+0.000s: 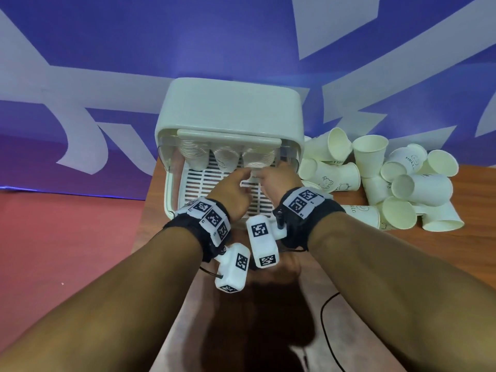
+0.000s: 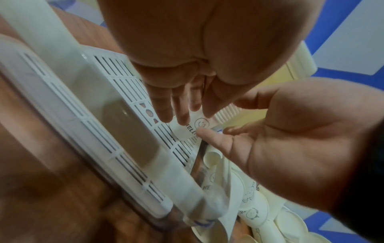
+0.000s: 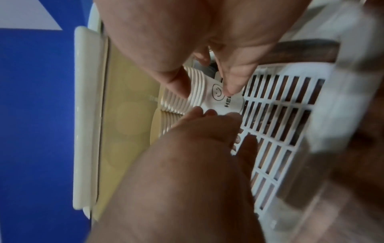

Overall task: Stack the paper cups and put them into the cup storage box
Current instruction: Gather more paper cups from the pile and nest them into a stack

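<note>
The white cup storage box point(image 1: 228, 108) stands with its lid raised over a slatted tray point(image 1: 204, 183). Three stacks of paper cups lie at the back of the tray. Both hands meet at the right-hand cup stack point(image 1: 259, 158), whose end cup shows a smiley and "HELLO" point(image 2: 193, 126) point(image 3: 216, 95). My left hand point(image 1: 248, 177) point(image 2: 187, 118) pinches the stack's base end with its fingertips. My right hand point(image 1: 264, 175) point(image 3: 205, 88) grips the stack between thumb and finger from the right side. A heap of loose paper cups point(image 1: 375, 178) lies on the table to the right of the box.
Inside the box are a left stack point(image 1: 194, 154) and a middle stack point(image 1: 225, 157). The wooden table point(image 1: 402, 264) ends just left of the box, with red floor beyond. A black cable point(image 1: 330, 331) runs over the table near me. A blue and white wall stands behind.
</note>
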The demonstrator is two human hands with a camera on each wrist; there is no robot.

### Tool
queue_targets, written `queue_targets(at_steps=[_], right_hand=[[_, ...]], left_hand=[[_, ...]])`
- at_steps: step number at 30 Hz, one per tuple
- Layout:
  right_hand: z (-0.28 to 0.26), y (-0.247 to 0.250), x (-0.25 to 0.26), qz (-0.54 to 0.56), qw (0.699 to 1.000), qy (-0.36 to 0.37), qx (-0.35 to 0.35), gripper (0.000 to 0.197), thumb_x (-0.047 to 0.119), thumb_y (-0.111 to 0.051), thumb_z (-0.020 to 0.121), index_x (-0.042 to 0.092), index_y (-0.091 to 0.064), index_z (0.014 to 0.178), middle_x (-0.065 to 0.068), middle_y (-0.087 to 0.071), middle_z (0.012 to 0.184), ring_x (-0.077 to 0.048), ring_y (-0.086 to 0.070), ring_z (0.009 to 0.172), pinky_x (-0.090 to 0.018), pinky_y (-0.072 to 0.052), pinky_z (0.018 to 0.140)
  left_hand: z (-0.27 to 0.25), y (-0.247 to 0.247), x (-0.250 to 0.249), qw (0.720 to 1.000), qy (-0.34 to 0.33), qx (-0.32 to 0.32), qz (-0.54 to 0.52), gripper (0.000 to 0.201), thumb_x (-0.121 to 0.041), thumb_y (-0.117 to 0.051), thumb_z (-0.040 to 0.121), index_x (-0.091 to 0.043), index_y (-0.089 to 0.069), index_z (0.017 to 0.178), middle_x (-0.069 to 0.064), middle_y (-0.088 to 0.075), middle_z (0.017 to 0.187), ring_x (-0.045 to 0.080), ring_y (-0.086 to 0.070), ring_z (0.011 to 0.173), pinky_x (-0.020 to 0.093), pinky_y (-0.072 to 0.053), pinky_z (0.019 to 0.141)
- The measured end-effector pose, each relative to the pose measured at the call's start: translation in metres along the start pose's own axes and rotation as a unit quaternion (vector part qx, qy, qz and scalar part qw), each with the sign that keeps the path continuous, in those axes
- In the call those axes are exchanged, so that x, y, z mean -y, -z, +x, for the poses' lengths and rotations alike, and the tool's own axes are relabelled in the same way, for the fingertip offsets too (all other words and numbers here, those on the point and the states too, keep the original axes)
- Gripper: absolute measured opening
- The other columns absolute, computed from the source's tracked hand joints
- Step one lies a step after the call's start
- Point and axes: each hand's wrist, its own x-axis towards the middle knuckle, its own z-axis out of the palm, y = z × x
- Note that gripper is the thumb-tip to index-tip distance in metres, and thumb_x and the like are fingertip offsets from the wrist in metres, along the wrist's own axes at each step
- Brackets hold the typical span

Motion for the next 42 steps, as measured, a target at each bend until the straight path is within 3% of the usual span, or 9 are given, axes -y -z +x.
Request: queue_targets(at_steps=[3, 8, 11, 14, 17, 23, 28, 35, 42], right_hand=[[-0.010, 0.016, -0.019, -0.013, 0.999, 0.022, 0.034, 0.050, 0.017, -0.058, 0.091, 0.007, -0.047, 0.139, -0.009, -0.059, 0.124, -0.024, -0.059, 0.104, -0.041, -0.052, 0.096], [-0.032, 0.064, -0.064, -0.048, 0.996, 0.070, 0.013, 0.042, 0.018, -0.058, 0.081, 0.024, -0.063, 0.123, 0.000, -0.063, 0.128, -0.020, -0.061, 0.113, -0.037, -0.047, 0.101], [-0.037, 0.111, -0.097, -0.116, 0.982, 0.135, -0.061, 0.028, 0.016, -0.057, 0.087, 0.019, -0.067, 0.113, 0.002, -0.064, 0.116, -0.018, -0.060, 0.108, -0.027, -0.043, 0.091], [-0.032, 0.146, -0.128, -0.375, 0.889, 0.230, -0.125, 0.040, 0.029, -0.057, 0.081, 0.019, -0.065, 0.119, -0.001, -0.062, 0.122, -0.026, -0.053, 0.119, -0.035, -0.040, 0.101], [-0.018, 0.171, -0.152, -0.557, 0.802, 0.205, -0.077, 0.065, 0.029, -0.059, 0.076, 0.021, -0.047, 0.140, -0.004, -0.043, 0.147, -0.030, -0.031, 0.139, -0.044, -0.018, 0.115], [0.009, 0.187, -0.169, -0.600, 0.753, 0.264, -0.045, 0.062, 0.025, -0.056, 0.079, 0.015, -0.042, 0.138, -0.010, -0.043, 0.143, -0.031, -0.022, 0.143, -0.053, -0.001, 0.117], [0.016, 0.199, -0.172, -0.581, 0.756, 0.302, -0.006, 0.063, 0.023, -0.061, 0.082, 0.015, -0.039, 0.140, -0.007, -0.042, 0.142, -0.029, -0.024, 0.142, -0.053, 0.002, 0.118], [0.006, 0.224, -0.183, -0.454, 0.810, 0.369, -0.032, 0.068, 0.038, -0.069, 0.069, 0.022, -0.049, 0.132, 0.003, -0.053, 0.124, -0.024, -0.044, 0.122, -0.040, -0.017, 0.114], [-0.018, 0.247, -0.190, -0.420, 0.840, 0.343, -0.016, 0.069, 0.042, -0.061, 0.075, 0.029, -0.044, 0.141, 0.004, -0.047, 0.131, -0.024, -0.044, 0.121, -0.045, -0.020, 0.116]], left_hand=[[-0.013, -0.007, -0.009, 1.000, -0.006, -0.028, 0.004, 0.055, -0.002, -0.056, 0.091, -0.023, -0.048, 0.142, -0.006, -0.056, 0.136, 0.017, -0.059, 0.119, 0.029, -0.047, 0.100], [-0.042, -0.036, -0.028, 0.998, -0.030, -0.041, 0.045, 0.018, -0.008, -0.056, 0.090, -0.023, -0.062, 0.099, -0.006, -0.063, 0.091, 0.013, -0.062, 0.080, 0.013, -0.042, 0.062], [-0.052, -0.068, -0.039, 0.997, -0.037, -0.002, 0.068, 0.020, -0.012, -0.055, 0.091, -0.023, -0.066, 0.104, -0.004, -0.066, 0.102, 0.018, -0.065, 0.088, 0.021, -0.050, 0.070], [-0.054, -0.102, -0.050, 0.993, -0.053, 0.004, 0.108, 0.035, -0.014, -0.060, 0.090, -0.021, -0.060, 0.124, 0.002, -0.056, 0.128, 0.022, -0.061, 0.107, 0.029, -0.049, 0.091], [-0.049, -0.135, -0.057, 0.982, -0.056, -0.010, 0.178, 0.055, -0.017, -0.059, 0.090, -0.016, -0.044, 0.143, 0.009, -0.036, 0.149, 0.027, -0.046, 0.130, 0.035, -0.039, 0.109], [-0.017, -0.179, -0.048, 0.937, -0.010, -0.060, 0.344, 0.065, -0.027, -0.064, 0.083, -0.015, -0.040, 0.142, 0.011, -0.018, 0.156, 0.034, -0.029, 0.140, 0.044, -0.032, 0.111], [-0.009, -0.193, -0.048, 0.930, -0.001, -0.116, 0.350, 0.045, -0.026, -0.068, 0.086, -0.005, -0.055, 0.123, 0.012, -0.031, 0.143, 0.035, -0.047, 0.123, 0.042, -0.042, 0.104], [-0.008, -0.197, -0.046, 0.934, 0.042, -0.151, 0.322, 0.064, -0.006, -0.075, 0.073, -0.008, -0.043, 0.129, 0.018, -0.039, 0.131, 0.038, -0.050, 0.115, 0.044, -0.046, 0.097], [-0.032, -0.199, -0.044, 0.941, 0.119, -0.039, 0.313, 0.077, -0.019, -0.074, 0.079, -0.023, -0.031, 0.143, 0.011, -0.048, 0.135, 0.033, -0.053, 0.122, 0.043, -0.047, 0.099]])
